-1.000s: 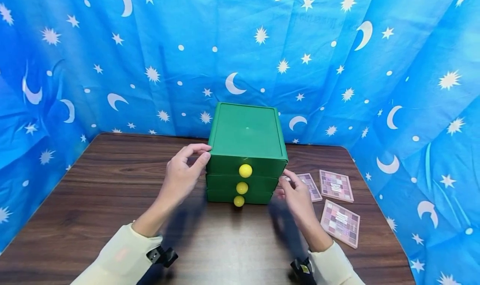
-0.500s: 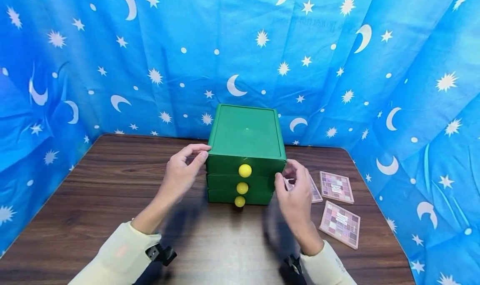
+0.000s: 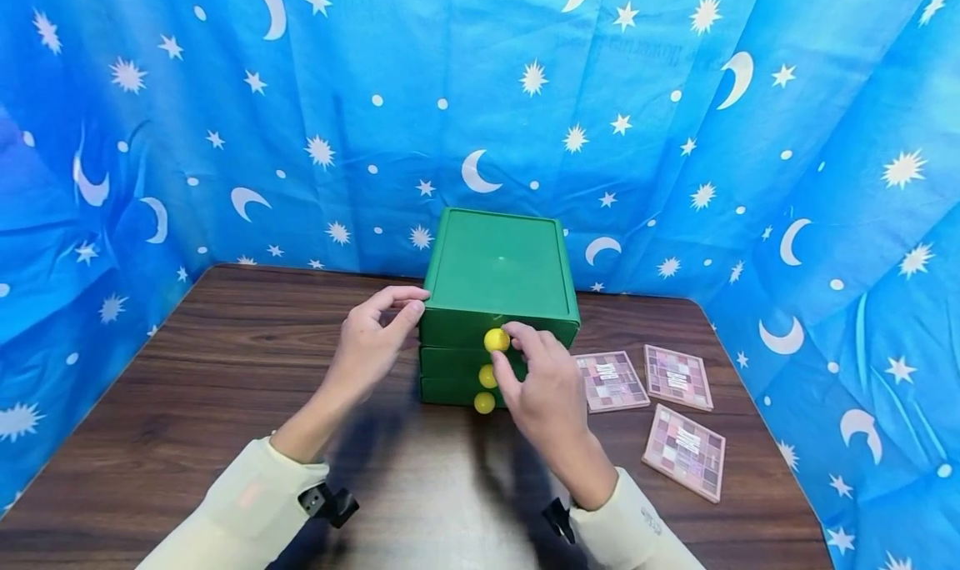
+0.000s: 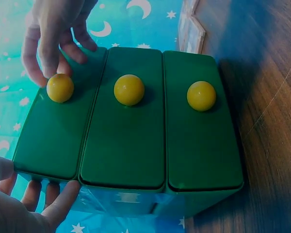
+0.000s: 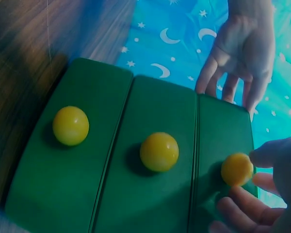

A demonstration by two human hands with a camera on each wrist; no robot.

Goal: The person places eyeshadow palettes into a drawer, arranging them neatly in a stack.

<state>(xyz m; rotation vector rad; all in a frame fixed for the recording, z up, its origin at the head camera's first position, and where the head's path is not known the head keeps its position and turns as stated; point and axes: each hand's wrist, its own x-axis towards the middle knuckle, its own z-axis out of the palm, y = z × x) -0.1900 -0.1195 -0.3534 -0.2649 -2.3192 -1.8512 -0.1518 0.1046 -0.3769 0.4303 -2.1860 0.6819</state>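
A green cabinet (image 3: 498, 266) of three stacked drawers stands on the table, each front with a round yellow knob. My left hand (image 3: 372, 337) rests its fingertips against the cabinet's left side, near the top front corner, fingers fairly straight. My right hand (image 3: 543, 382) is at the top drawer's knob (image 3: 496, 340), thumb and forefinger pinching its right part. In the right wrist view this knob (image 5: 236, 169) shows between the fingertips. The middle knob (image 3: 487, 377) and the bottom knob (image 3: 484, 402) are untouched. All three drawers sit closed.
Three flat pink palettes, one nearest the cabinet (image 3: 611, 381), one behind it to the right (image 3: 678, 377) and one in front (image 3: 685, 452), lie right of the cabinet. A blue moon-and-star cloth (image 3: 360, 137) hangs behind the dark wooden table (image 3: 247, 345).
My right hand has moved left from the cabinet's right side to the top knob, uncovering the nearest palette. My left hand keeps its place at the left corner.
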